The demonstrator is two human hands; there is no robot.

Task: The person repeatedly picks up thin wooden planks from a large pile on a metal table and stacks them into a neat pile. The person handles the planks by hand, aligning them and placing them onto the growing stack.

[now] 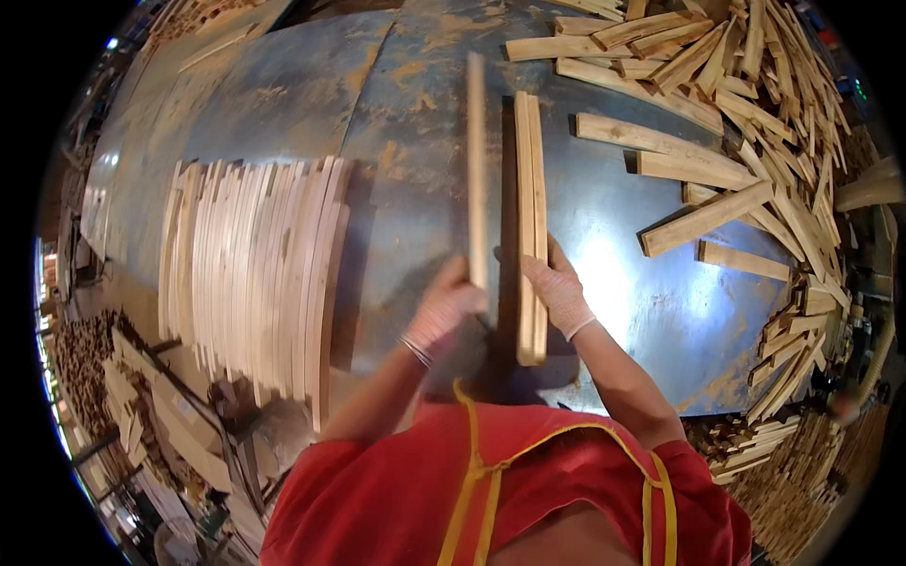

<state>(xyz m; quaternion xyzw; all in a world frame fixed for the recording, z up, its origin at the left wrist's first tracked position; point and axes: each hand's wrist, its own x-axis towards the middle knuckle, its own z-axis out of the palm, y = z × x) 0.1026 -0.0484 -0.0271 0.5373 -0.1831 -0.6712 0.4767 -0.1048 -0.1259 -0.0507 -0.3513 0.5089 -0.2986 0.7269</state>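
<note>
My left hand (pixel 444 307), in a pale work glove, grips one long thin wooden slat (pixel 477 170) standing on edge and pointing away from me. My right hand (pixel 559 291), also gloved, holds a pair of wooden slats (pixel 529 226) pressed together, parallel to the first and a short gap to its right. Both sets hover over a worn blue-grey metal table (pixel 415 123) with rust patches. To the left, a neat row of stacked slats (pixel 250 274) stands on edge on the table.
A loose heap of wooden slats (pixel 736 141) covers the table's far right and spills down its right side. More wood pieces (pixel 783 472) pile up at lower right. Timber offcuts (pixel 104 368) lie on the floor at left. I wear a red top with yellow apron straps.
</note>
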